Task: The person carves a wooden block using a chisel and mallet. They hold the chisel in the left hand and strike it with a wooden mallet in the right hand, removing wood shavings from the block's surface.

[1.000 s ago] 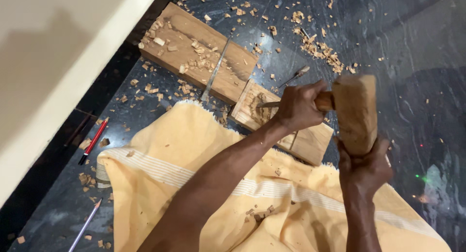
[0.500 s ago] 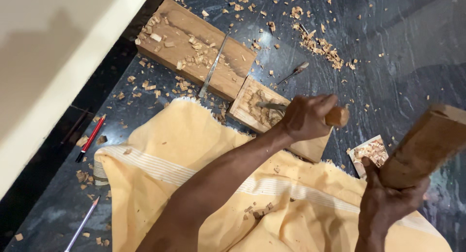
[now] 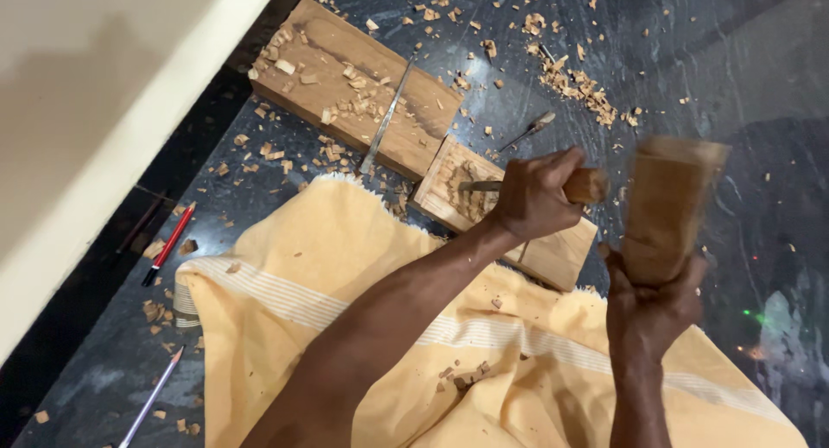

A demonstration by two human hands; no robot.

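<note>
A: Item one, the chisel (image 3: pixel 518 186)?
B: Wooden handle, metal blade. The left hand (image 3: pixel 537 196) is wrapped fully around the handle, fingers closed tight; the blade tip rests in the carved hollow of the small wood block (image 3: pixel 501 215).

A: Item two, the mallet?
B: The wooden mallet block (image 3: pixel 667 208), motion-blurred, stands just beside the chisel's handle end. The right hand (image 3: pixel 652 306) clasps its lower part, fingers curled shut around it.

A: The small block's place?
B: On the dark stone floor (image 3: pixel 760 85), at the edge of a yellow cloth (image 3: pixel 345 267).

A: Surroundings?
B: A larger plank (image 3: pixel 354 85) with a metal blade (image 3: pixel 384 120) lying across it, scattered wood chips (image 3: pixel 579 85), a second tool (image 3: pixel 528 130), a red pencil (image 3: pixel 168 245).
</note>
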